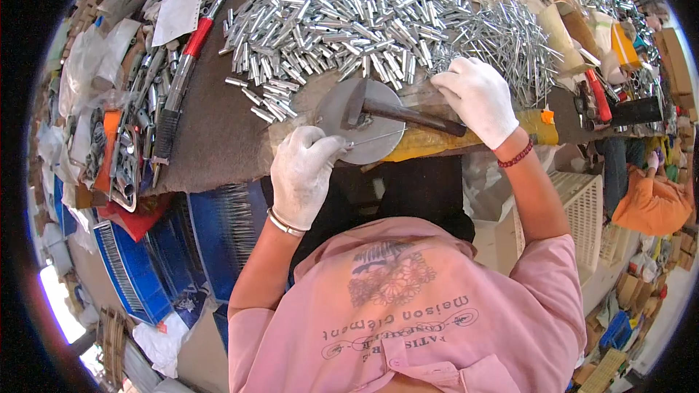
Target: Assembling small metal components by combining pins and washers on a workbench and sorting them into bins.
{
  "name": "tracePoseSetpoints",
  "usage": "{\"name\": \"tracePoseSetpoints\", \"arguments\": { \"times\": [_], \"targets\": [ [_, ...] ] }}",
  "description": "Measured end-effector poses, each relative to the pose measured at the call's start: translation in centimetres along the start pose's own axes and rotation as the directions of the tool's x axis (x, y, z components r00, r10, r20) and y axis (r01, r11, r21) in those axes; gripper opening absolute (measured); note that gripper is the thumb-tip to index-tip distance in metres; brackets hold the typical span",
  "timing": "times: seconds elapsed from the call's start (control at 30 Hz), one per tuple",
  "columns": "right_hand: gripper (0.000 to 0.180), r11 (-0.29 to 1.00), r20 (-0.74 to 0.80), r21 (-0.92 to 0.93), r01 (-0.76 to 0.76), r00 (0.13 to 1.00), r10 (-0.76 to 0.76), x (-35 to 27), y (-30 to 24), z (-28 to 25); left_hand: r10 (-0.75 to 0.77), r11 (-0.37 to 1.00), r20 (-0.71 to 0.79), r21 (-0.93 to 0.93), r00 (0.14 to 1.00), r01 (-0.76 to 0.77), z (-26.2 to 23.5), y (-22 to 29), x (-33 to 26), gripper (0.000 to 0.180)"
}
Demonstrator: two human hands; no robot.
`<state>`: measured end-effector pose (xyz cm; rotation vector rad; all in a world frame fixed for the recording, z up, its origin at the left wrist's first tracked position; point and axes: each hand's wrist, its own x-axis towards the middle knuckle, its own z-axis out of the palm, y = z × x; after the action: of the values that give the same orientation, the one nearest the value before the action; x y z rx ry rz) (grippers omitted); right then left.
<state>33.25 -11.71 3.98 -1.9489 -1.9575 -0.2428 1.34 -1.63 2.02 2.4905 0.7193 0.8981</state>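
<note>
Gloved fingers (314, 147) of the left hand (302, 175) are pinching a thin, stiff, light pin (375, 137) on the round steel plate (362, 131) at the bench's near edge, while the right hand (477, 98) is resting loosely curled, gripping nothing, beside the hammer (397, 113).

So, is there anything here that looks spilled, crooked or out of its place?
Nothing is clearly damaged. The silver metal tubes lie in a loose heap, and a few strays have slid off toward the round metal disc. A hammer rests across that disc, between the left hand and right hand.

Hammer (386, 110) on round metal disc (364, 131), tube pile (349, 14) behind.
</note>
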Motion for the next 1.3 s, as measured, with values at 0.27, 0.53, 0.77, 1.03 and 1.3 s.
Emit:
{"name": "tracePoseSetpoints", "arguments": {
  "times": [0.27, 0.53, 0.77, 1.03, 1.3],
  "targets": [
    [0.005, 0.996, -0.033, 0.081, -0.026, 0.999, 0.029, 0.8, -0.3, 0.8, -0.007, 0.997, 0.001, -0.076, 1.0, 0.007, 0.7, -1.1, -0.4, 0.022],
    [0.008, 0.881, 0.032, 0.471, 0.043, 0.997, -0.066, 2.0, -10.8, 0.8, -0.026, 0.998, 0.012, -0.063, 1.0, 0.027, 0.9, -1.3, -1.0, 0.019],
    [0.007, 0.904, 0.08, 0.415, 0.101, 0.986, -0.147, 2.2, -12.0, 1.9, -0.006, 0.999, 0.004, -0.047, 1.0, 0.006, 0.4, -0.7, -0.6, 0.015],
    [0.002, 0.949, 0.139, 0.246, 0.199, 0.961, -0.237, 3.1, -12.6, 0.8, 0.007, 0.998, -0.009, -0.063, 1.0, -0.008, 0.6, -0.9, -0.6, 0.015],
    [0.016, 0.977, 0.175, 0.059, 0.204, 0.962, -0.212, 2.4, -12.9, -0.3, -0.063, 0.991, 0.067, -0.112, 0.996, 0.071, 0.8, -1.3, -0.6, 0.014]
  ]
}}
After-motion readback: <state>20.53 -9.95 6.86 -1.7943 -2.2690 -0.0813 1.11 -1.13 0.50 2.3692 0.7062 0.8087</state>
